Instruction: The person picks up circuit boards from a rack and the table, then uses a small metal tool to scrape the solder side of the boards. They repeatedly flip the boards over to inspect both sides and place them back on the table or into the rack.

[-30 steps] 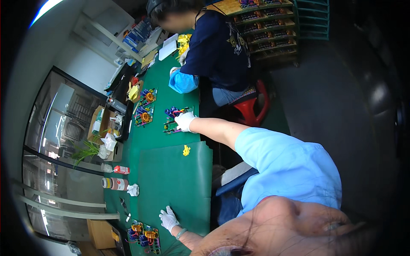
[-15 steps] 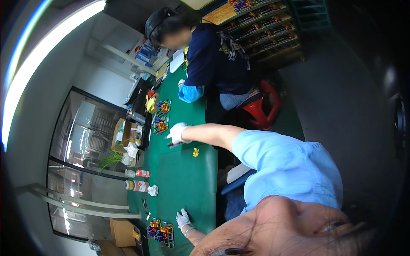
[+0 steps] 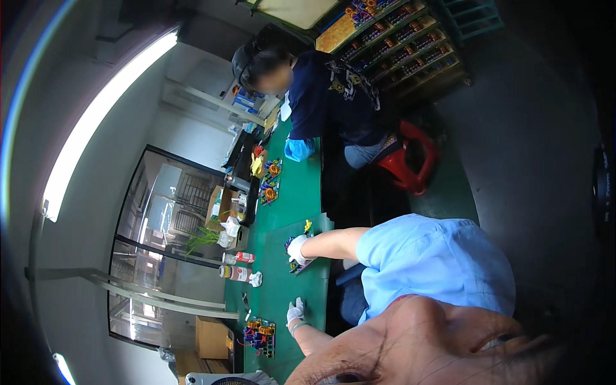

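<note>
My right hand (image 3: 298,249), in a white glove, grips a circuit board (image 3: 301,265) with small coloured parts at the table mat. The glove hides part of the board. My left hand (image 3: 296,312), gloved too with a band at the wrist, rests over the green mat (image 3: 280,282), its fingers spread and holding nothing. Close to it lies a group of circuit boards (image 3: 259,337) with copper-coloured coils. A small yellow thing (image 3: 308,226) lies beside the right hand.
More coil boards (image 3: 270,182) lie farther up the bench, near a co-worker (image 3: 340,96) with a blue sleeve. A red bottle (image 3: 245,256), a jar (image 3: 239,274), a potted plant (image 3: 204,240) and cardboard boxes (image 3: 213,338) line the wall side. A red stool (image 3: 417,160) stands behind the co-worker.
My right hand has brought the board from the coil boards up the bench to the mat, nearer my left hand. My left hand stays spread. The whole view has shifted.
</note>
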`<action>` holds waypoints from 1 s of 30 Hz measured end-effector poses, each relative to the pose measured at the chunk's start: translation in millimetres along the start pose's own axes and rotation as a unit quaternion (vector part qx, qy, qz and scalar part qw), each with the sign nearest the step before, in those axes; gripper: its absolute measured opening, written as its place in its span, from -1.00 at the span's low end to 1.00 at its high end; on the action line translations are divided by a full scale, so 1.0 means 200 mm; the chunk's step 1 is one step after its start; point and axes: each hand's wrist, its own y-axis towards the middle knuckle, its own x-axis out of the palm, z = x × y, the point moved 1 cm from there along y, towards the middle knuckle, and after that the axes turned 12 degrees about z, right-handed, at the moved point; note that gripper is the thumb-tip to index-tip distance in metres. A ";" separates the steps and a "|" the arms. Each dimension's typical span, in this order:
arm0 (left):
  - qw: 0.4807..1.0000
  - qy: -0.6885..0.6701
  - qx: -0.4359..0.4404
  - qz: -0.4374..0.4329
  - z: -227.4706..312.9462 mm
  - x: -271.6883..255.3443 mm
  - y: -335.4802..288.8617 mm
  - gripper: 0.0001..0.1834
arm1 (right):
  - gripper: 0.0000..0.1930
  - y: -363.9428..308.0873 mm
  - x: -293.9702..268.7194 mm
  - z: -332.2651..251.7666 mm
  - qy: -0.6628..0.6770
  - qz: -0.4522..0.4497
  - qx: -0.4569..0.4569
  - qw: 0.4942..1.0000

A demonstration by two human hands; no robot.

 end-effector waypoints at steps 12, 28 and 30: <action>0.996 -0.066 0.019 0.049 -0.09 0.01 -0.02 -0.12 | -0.55 -0.05 -0.03 0.02 -0.019 0.006 -0.021 1.000; 0.788 -0.586 -0.053 0.184 0.08 -0.22 -0.24 -0.45 | -0.61 0.23 0.42 -0.34 0.151 -0.044 -0.161 0.974; 0.761 -0.618 -0.058 0.190 -0.06 -0.09 -0.12 -0.49 | -0.68 0.12 0.42 -0.48 0.190 -0.081 -0.282 0.937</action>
